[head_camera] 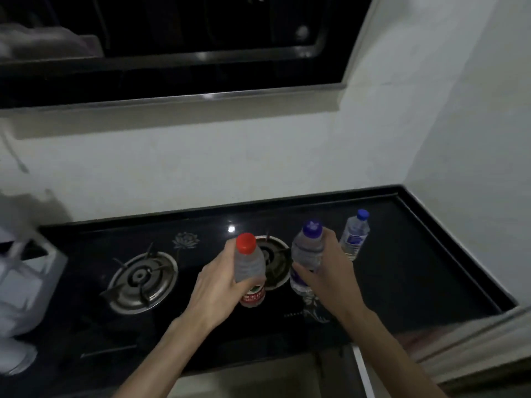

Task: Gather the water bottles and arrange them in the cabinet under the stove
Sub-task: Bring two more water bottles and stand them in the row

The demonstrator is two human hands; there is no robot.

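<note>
My left hand [218, 285] grips a clear water bottle with a red cap and red label [249, 268], held upright above the black glass stove [201, 320]. My right hand [327, 271] grips a second clear bottle with a purple cap [307, 251], also upright over the stove's right side. A third bottle with a blue cap [355, 235] stands alone on the black countertop [425, 254] behind my right hand. The cabinet under the stove is mostly hidden; only a pale strip [258, 377] shows below the counter's front edge.
Two gas burners sit in the stove, the left burner [142, 278] in full view and the right burner [273, 261] partly behind the bottles. A black range hood [178, 70] hangs overhead. White blurred objects [26, 288] stand at the left. White walls close the back and right.
</note>
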